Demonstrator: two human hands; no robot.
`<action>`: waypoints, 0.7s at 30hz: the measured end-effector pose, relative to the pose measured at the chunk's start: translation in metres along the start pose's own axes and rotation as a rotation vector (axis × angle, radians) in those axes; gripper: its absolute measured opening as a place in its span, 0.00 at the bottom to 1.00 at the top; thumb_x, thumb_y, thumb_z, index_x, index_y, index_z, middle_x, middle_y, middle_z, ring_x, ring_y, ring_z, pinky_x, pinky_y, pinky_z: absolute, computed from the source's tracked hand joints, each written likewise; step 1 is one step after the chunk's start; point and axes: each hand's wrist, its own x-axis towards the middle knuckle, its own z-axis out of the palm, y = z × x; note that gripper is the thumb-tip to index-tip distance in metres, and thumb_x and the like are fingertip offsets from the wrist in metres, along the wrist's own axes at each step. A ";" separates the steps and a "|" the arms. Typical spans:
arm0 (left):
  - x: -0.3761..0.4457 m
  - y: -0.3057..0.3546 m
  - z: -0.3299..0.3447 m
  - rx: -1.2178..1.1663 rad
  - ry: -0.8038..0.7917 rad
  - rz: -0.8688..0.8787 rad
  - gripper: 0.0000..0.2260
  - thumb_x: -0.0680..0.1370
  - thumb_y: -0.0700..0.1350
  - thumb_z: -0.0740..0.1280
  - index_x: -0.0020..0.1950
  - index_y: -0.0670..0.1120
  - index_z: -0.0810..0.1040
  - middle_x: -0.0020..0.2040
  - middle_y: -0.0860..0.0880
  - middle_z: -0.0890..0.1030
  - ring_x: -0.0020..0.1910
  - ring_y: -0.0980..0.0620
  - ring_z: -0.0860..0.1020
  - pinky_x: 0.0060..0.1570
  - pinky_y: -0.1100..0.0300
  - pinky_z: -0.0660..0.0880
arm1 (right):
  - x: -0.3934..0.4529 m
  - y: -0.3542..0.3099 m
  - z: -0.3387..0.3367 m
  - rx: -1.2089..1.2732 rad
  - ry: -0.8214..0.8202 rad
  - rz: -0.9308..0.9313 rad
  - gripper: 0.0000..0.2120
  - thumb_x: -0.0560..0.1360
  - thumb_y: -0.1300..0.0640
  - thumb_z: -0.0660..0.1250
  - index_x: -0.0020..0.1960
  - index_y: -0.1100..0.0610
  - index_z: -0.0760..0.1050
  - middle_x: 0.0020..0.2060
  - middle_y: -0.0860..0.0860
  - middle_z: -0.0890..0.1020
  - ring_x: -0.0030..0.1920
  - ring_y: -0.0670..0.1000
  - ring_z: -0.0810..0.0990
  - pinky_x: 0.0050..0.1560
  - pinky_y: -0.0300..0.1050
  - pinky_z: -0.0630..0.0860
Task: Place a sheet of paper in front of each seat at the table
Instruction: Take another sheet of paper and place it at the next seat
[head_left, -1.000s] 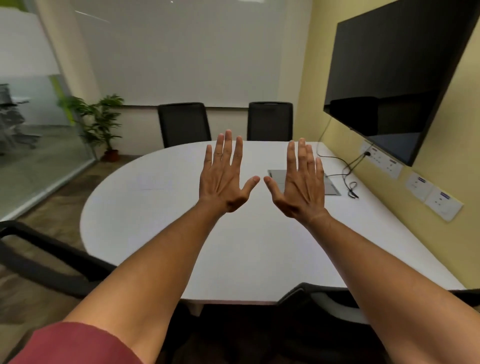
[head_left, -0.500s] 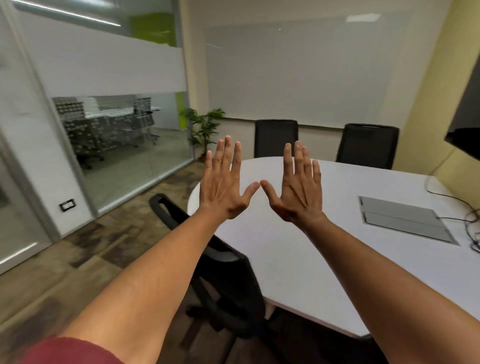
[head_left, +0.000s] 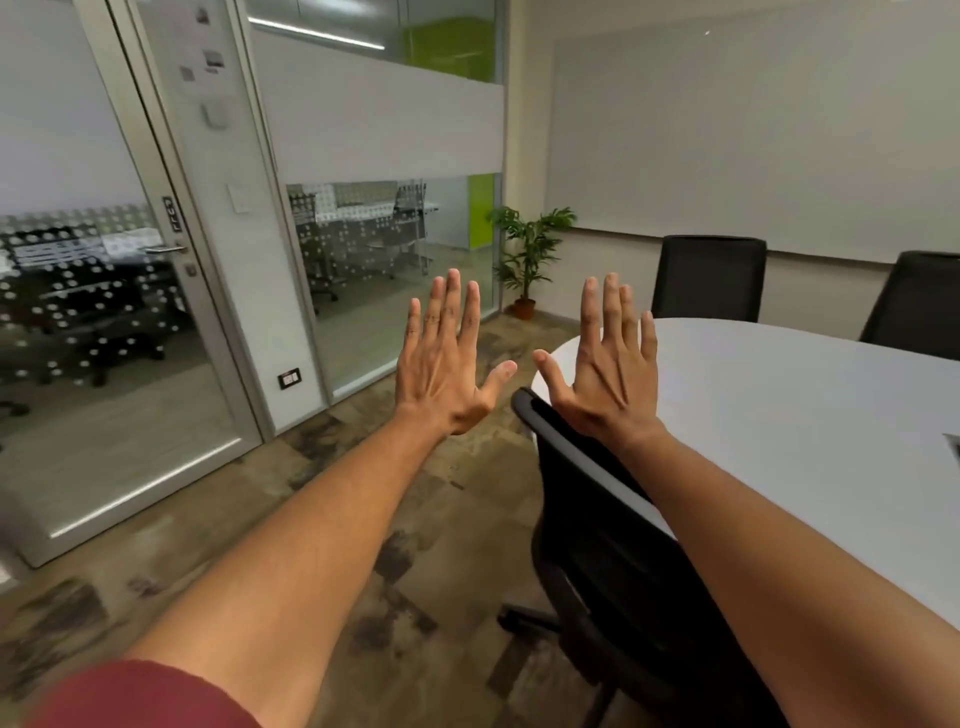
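View swung left again: counter (head_left: 779, 415) now at right edge, glass door filling the left. My left hand (head_left: 447, 364) and right hand (head_left: 605, 374) raised, splayed, empty. No paper visible; none placed yet, I judge.

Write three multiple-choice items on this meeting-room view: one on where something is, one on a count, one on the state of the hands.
1. Where does the potted plant stand?
A. on the table
B. on the floor in the corner by the glass wall
C. on a chair

2. How many black chairs show in the frame?
A. one
B. three
C. five

3. What state are the left hand and right hand in?
A. both open and empty, fingers spread
B. both holding paper
C. both clenched into fists

Answers: 1 B, its pot sits on the floor past the white table. 2 B, near chair plus far chairs and. 3 A, backs of both hands show with nothing in them.
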 end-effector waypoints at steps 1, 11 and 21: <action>0.002 -0.015 0.003 0.002 -0.005 -0.001 0.43 0.77 0.68 0.49 0.79 0.43 0.35 0.79 0.41 0.35 0.78 0.44 0.35 0.76 0.43 0.40 | 0.005 -0.011 0.009 -0.001 -0.001 0.002 0.43 0.75 0.31 0.51 0.80 0.53 0.40 0.80 0.56 0.48 0.79 0.56 0.47 0.77 0.60 0.48; 0.056 -0.115 0.067 -0.024 -0.018 -0.017 0.42 0.77 0.68 0.49 0.79 0.44 0.34 0.79 0.41 0.34 0.78 0.44 0.34 0.76 0.43 0.38 | 0.074 -0.068 0.105 -0.047 -0.024 -0.006 0.43 0.76 0.30 0.49 0.80 0.55 0.41 0.80 0.57 0.46 0.79 0.57 0.45 0.77 0.61 0.46; 0.194 -0.180 0.175 -0.006 -0.011 -0.006 0.43 0.77 0.69 0.48 0.78 0.44 0.33 0.79 0.42 0.34 0.78 0.45 0.34 0.76 0.43 0.39 | 0.207 -0.062 0.230 -0.056 -0.009 0.014 0.44 0.76 0.30 0.47 0.80 0.56 0.40 0.79 0.58 0.45 0.79 0.58 0.44 0.77 0.62 0.45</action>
